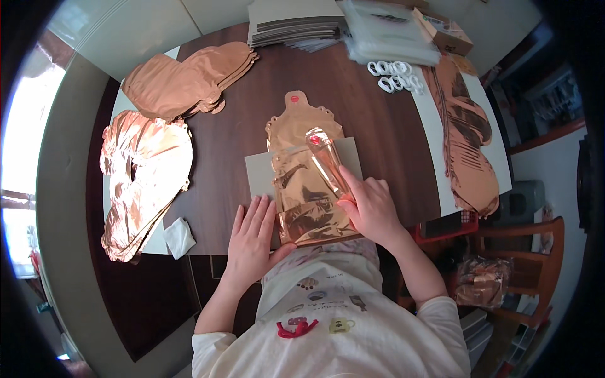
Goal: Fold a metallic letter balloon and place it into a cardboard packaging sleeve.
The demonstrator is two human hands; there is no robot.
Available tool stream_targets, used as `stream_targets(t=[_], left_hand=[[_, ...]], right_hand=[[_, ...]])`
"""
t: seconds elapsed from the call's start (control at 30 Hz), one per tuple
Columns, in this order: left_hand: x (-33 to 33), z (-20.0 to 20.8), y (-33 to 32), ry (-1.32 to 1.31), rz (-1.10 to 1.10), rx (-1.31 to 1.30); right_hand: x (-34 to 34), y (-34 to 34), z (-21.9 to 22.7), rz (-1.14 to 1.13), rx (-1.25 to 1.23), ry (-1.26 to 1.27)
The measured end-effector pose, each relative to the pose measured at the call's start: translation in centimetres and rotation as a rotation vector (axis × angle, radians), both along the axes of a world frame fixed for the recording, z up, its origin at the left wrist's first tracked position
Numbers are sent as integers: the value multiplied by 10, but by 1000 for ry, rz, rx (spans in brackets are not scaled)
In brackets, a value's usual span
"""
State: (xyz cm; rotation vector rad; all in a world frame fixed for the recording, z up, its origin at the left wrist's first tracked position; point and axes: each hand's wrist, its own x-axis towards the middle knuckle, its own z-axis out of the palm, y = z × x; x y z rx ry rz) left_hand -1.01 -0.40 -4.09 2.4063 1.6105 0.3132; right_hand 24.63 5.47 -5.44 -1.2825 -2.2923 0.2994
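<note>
A flat rose-gold foil balloon (309, 183) lies over a grey card (257, 173) at the table's front edge. Its far end, with a red mark on the tab, sticks out past the card. A narrow folded strip of foil (324, 157) slants across its right side. My right hand (372, 208) grips this strip, index finger along it and thumb beside it. My left hand (252, 236) rests flat at the balloon's lower left edge, fingers stretched out. The part of the foil under my right palm is hidden.
Stacks of foil balloons lie at far left (183, 82), left (145, 176) and right (466, 138). Behind are grey cards (296, 28), clear plastic bags (391, 34), white ribbon coils (396, 75) and a small box (444, 31). A white cloth (179, 238) sits front left; a wooden chair (548, 271) stands right.
</note>
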Motion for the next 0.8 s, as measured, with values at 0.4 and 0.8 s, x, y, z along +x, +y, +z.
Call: stream_targets(t=[0.4,0.8], left_hand=[[3,2,3,-28,6,73],[8,1,7,-1,62,96]], right_hand=[[2,-7,3,-19,16,54],[1,2,2,52,106,-58]])
